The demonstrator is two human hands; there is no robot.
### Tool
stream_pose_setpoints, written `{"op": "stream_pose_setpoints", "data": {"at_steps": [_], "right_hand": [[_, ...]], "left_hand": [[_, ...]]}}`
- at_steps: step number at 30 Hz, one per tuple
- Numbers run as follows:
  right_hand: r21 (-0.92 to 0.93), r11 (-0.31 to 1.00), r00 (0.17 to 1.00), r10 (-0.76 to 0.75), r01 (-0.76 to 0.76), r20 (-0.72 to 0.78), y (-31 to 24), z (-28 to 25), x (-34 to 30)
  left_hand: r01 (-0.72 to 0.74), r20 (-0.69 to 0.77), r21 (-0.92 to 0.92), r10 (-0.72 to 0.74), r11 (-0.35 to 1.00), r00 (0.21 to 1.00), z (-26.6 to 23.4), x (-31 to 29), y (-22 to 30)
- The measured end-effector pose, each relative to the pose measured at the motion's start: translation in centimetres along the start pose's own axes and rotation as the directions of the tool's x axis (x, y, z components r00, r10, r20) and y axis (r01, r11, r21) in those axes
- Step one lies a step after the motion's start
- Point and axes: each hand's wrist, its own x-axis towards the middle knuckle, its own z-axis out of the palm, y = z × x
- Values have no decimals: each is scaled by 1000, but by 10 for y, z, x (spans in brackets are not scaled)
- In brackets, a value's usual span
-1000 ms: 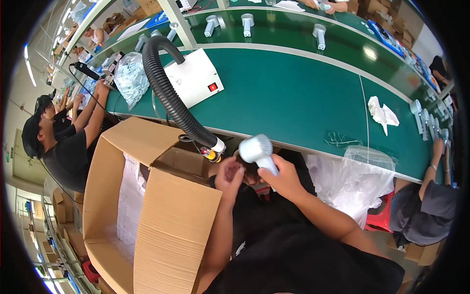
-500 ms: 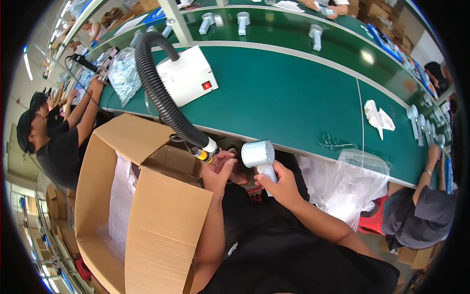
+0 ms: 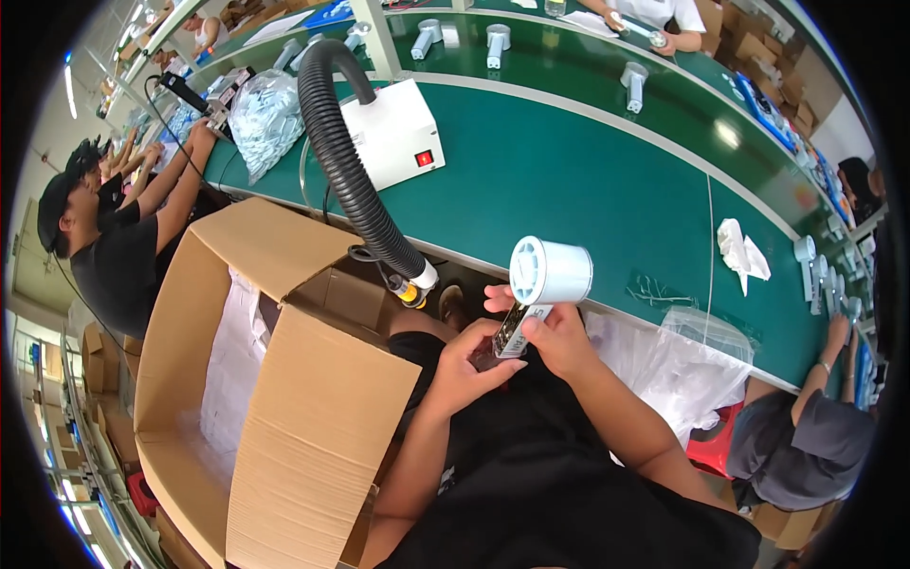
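Observation:
A pale blue handheld fan (image 3: 559, 272), with a round slotted head and a short straight handle, is held in front of my torso, head up and tilted. My right hand (image 3: 566, 343) grips the handle just below the head, thumb on its near side. My left hand (image 3: 471, 368) pinches the lower end of the handle. Between the hands, a dark, speckled inner side of the handle shows; what it is I cannot make out. Left of the hands hangs the nozzle (image 3: 414, 289) of a black ribbed hose (image 3: 346, 161), touched by neither hand.
An open cardboard box (image 3: 313, 436) stands at my left. On the green bench (image 3: 559, 171) are a white machine (image 3: 398, 133) with a red switch, a bag of pale parts (image 3: 265, 119) and a crumpled tissue (image 3: 742, 254). More fans lie on the belt beyond. Co-workers sit on both sides.
My left hand has left the hose nozzle and come right to the fan's handle. The fan has turned, its slotted face now toward the left, and moved slightly right and up.

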Motion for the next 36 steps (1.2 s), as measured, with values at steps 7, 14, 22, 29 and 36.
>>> {"op": "stream_pose_setpoints", "data": {"at_steps": [7,14,22,29,36], "right_hand": [[-521,852,988,35,48,149,-5,-16,-15],[-507,849,984,178,-149,9,-17,7,-41],[-273,697,679,713,-663,174,4,-53,-72],[-794,390,574,816,-467,63,-1,-58,-80],[-837,177,346,938,-518,-16,19,-28,-71]], "left_hand": [[43,-126,-270,-79,962,989,2,1,14],[-62,-196,-385,-15,921,981,13,-16,18],[316,70,-605,-347,730,935,-3,-18,-26],[401,126,-516,-395,757,910,10,-53,-36],[643,245,-634,-676,430,695,12,-72,-110]]}}
